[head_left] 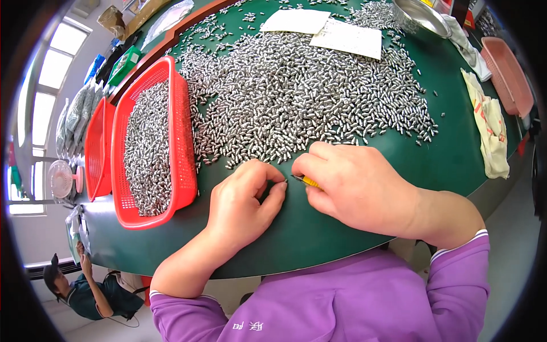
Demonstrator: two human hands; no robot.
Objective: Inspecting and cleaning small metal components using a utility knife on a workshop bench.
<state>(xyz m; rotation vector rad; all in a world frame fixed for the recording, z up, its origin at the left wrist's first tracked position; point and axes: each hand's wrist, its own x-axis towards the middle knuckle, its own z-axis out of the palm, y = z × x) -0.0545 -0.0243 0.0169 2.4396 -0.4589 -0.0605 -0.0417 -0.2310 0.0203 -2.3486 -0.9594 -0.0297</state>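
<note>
My right hand (pixel 358 185) is closed around a small yellow-handled tool (pixel 311 182) with a dark tip; its kind is mostly hidden by the fingers. The tip points left, toward my left hand (pixel 242 196). There the thumb and index finger are pinched together, and whatever lies between them is too small to make out. Just beyond both hands spreads a large heap of small silvery metal parts (pixel 296 97), pointed and bullet-like in shape. To the left of my left hand stands a red plastic basket (pixel 183 142) filled with the same kind of parts.
A second red basket (pixel 98 151) sits behind the full one. White paper sheets (pixel 348 40) lie on the heap. On the right of the green table (pixel 250 245) are a pale cloth (pixel 489 128), a pink basket (pixel 506 74) and a metal pan (pixel 421 18). A person (pixel 94 293) sits at far left.
</note>
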